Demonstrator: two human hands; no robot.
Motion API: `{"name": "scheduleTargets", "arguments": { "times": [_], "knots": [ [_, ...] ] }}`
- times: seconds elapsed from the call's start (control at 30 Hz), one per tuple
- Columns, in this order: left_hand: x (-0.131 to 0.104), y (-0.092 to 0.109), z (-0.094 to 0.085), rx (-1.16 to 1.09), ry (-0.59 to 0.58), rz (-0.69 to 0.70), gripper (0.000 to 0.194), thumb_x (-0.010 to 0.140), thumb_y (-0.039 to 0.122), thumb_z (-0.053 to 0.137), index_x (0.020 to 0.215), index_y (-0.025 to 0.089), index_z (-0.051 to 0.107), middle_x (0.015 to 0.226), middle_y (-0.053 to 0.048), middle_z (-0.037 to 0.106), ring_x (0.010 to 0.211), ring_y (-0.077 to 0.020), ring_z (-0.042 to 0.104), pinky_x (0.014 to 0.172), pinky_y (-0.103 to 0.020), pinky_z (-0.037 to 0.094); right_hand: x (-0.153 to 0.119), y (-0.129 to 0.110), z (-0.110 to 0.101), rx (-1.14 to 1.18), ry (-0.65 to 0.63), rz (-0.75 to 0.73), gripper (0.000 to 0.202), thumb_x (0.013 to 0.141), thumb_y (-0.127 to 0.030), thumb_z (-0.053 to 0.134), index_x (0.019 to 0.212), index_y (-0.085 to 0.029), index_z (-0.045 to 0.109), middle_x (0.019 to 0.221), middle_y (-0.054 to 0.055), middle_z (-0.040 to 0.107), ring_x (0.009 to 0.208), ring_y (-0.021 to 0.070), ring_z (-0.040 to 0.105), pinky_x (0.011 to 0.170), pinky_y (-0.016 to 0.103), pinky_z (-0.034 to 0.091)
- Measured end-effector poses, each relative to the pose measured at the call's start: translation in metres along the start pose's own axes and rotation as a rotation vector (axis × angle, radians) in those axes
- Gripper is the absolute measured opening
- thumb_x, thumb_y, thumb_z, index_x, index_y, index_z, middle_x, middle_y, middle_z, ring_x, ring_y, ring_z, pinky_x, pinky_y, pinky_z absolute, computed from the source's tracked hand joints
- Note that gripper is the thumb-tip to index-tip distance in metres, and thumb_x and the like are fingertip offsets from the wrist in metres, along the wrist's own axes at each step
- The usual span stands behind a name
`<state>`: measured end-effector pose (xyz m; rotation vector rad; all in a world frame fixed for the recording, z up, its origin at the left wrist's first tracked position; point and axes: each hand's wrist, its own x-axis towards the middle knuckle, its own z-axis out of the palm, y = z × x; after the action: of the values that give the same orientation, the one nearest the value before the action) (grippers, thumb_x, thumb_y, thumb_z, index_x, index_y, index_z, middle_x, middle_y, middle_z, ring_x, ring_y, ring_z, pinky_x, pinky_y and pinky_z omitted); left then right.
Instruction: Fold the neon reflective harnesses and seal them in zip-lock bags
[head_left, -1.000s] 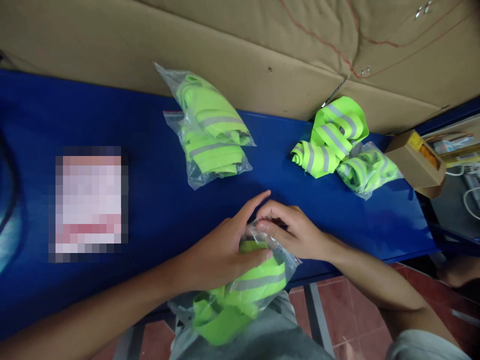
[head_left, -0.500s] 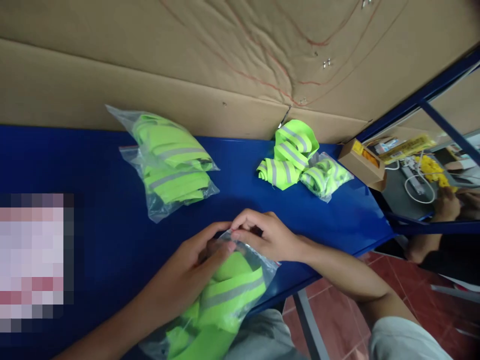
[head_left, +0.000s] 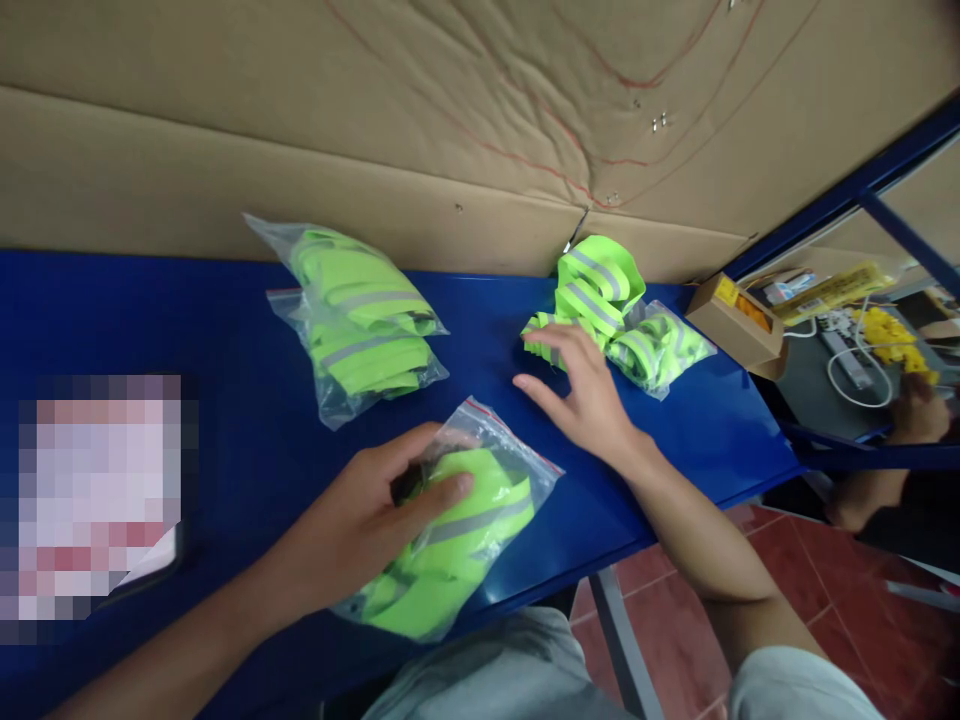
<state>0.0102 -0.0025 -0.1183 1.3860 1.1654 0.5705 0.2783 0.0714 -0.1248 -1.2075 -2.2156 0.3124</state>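
A clear zip bag with a neon-green reflective strap inside is gripped by my left hand, thumb on its front, at the table's near edge. My right hand has its fingers apart and holds nothing; it is over the table, in front of loose green reflective straps. Beside those straps lies another bagged strap. Two filled bags of green straps overlap against the cardboard at the back, left of the middle.
The blue table meets a cardboard wall. An open cardboard box stands at its right end. Past a blue frame are yellow items, a white cable and another person's hand. A blurred-out object lies at left.
My right hand has let go of the bag's top and moved right and up, its fingers now spread. The bag in my left hand has been raised a little, its red-lined top edge now showing.
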Motion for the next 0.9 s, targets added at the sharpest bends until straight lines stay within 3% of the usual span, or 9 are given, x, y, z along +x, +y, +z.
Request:
{"name": "scheduleTargets", "arguments": {
  "times": [0.1,0.23,0.4,0.5,0.6,0.67,0.73,0.8,0.9],
  "knots": [
    [0.007,0.013,-0.001,0.043,0.26,0.126,0.039,0.095,0.054,0.07,0.124,0.029,0.071,0.113,-0.001,0.076,0.093,-0.0203,0.069,0.075,-0.026,0.053,0.009,0.029,-0.011,-0.386,-0.104,0.086,0.066,0.098,-0.05,0.069,0.153,-0.019,0.051,0.159,0.021,0.05,0.149,0.0409,0.045,0.12,0.061,0.036],
    [0.05,0.033,-0.009,0.13,0.513,0.43,0.042,0.094,0.049,0.069,0.128,0.025,0.065,0.123,-0.005,0.073,0.104,-0.0259,0.071,0.088,-0.036,0.058,0.015,0.052,-0.013,-0.425,-0.135,0.185,0.051,0.106,-0.044,0.052,0.15,-0.016,0.055,0.14,0.02,0.067,0.131,0.0404,0.062,0.104,0.054,0.053],
    [0.137,0.045,-0.022,0.342,0.633,0.461,0.052,0.095,0.04,0.064,0.142,0.023,0.051,0.113,-0.009,0.075,0.105,-0.0305,0.073,0.102,-0.051,0.057,0.019,0.066,-0.019,-0.143,0.351,0.278,0.057,0.105,-0.059,0.047,0.137,-0.014,0.061,0.123,0.019,0.074,0.111,0.0356,0.073,0.096,0.049,0.058],
    [0.162,0.052,-0.018,0.446,0.695,0.509,0.066,0.094,0.034,0.066,0.152,0.016,0.042,0.149,-0.021,0.058,0.144,-0.0385,0.053,0.123,-0.059,0.039,0.025,0.075,-0.025,0.104,0.608,0.282,0.057,0.103,-0.065,0.047,0.126,-0.015,0.064,0.116,0.016,0.075,0.108,0.0305,0.074,0.094,0.046,0.06],
    [0.145,0.062,0.003,0.519,0.683,0.621,0.069,0.096,0.034,0.065,0.156,0.012,0.038,0.168,-0.027,0.034,0.161,-0.0419,0.027,0.131,-0.062,0.022,0.03,0.071,-0.029,0.353,0.735,0.283,0.054,0.107,-0.06,0.038,0.13,-0.017,0.06,0.117,0.014,0.073,0.109,0.0279,0.075,0.09,0.045,0.063],
    [0.116,0.067,0.023,0.383,0.52,0.651,0.064,0.098,0.04,0.065,0.154,0.016,0.044,0.158,-0.022,0.049,0.15,-0.0368,0.046,0.127,-0.059,0.035,0.027,0.057,-0.03,0.374,0.822,0.265,0.052,0.108,-0.056,0.036,0.135,-0.017,0.057,0.123,0.015,0.071,0.115,0.0286,0.073,0.095,0.048,0.063],
    [0.083,0.065,0.042,0.036,0.266,0.504,0.061,0.098,0.051,0.066,0.148,0.021,0.05,0.145,-0.018,0.06,0.127,-0.0312,0.066,0.108,-0.052,0.056,0.016,0.032,-0.026,0.251,0.847,0.216,0.049,0.108,-0.053,0.041,0.139,-0.018,0.055,0.127,0.016,0.069,0.121,0.0299,0.071,0.103,0.052,0.059],
    [0.051,0.054,0.056,-0.253,0.151,0.354,0.064,0.096,0.059,0.067,0.148,0.025,0.052,0.15,-0.017,0.058,0.128,-0.0315,0.066,0.104,-0.05,0.06,0.001,0.003,-0.016,0.101,0.701,0.083,0.047,0.107,-0.048,0.049,0.146,-0.02,0.052,0.133,0.016,0.068,0.128,0.0307,0.067,0.111,0.053,0.055],
    [0.013,0.026,0.065,-0.571,0.211,0.292,0.067,0.088,0.062,0.076,0.144,0.03,0.058,0.155,-0.01,0.059,0.144,-0.0333,0.056,0.114,-0.05,0.055,-0.023,-0.036,0.008,-0.02,0.223,-0.282,0.061,0.104,-0.035,0.059,0.161,-0.023,0.04,0.143,0.016,0.063,0.14,0.0305,0.058,0.119,0.05,0.05]
  ]
}}
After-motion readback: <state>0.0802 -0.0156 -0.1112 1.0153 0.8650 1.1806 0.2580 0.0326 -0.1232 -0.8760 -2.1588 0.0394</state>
